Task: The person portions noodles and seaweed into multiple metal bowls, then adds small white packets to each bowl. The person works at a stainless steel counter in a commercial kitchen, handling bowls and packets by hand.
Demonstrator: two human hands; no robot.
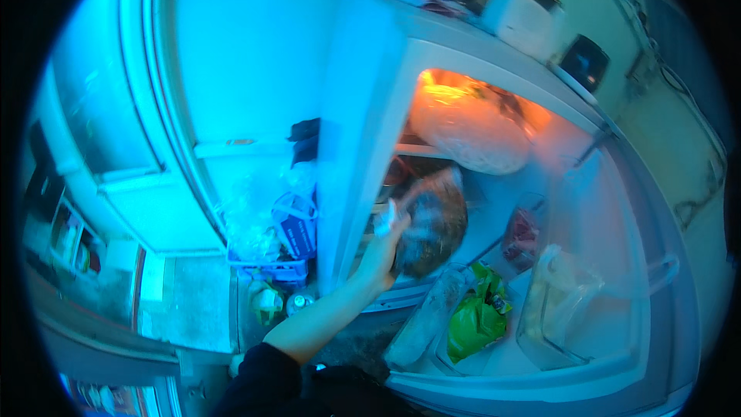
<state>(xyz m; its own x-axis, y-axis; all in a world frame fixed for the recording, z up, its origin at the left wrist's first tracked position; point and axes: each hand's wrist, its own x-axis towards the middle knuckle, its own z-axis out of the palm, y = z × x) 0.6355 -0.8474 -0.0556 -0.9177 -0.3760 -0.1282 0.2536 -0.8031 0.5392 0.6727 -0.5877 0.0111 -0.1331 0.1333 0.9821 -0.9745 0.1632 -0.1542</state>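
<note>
My left hand [393, 243] reaches up into an open refrigerator [370, 87], gripping a plastic bag with dark brown contents [437, 226]. What fills that bag is too blurred to tell. A pale, crumpled bit [388, 218] shows at my fingers. Above the held bag, a large clear plastic bag with pale contents [492, 139] bulges from the upper shelf, under an orange light. Dark items behind the held bag are partly hidden. My right hand is out of view.
The refrigerator door [666, 330] stands open to the right. Its racks hold a green plastic bag [477, 324], a clear plastic package [425, 321], a dark red package [523, 234] and a bagged container [556, 307]. A blue crate [269, 272] stands left of the refrigerator; a white appliance [518, 20] sits on top.
</note>
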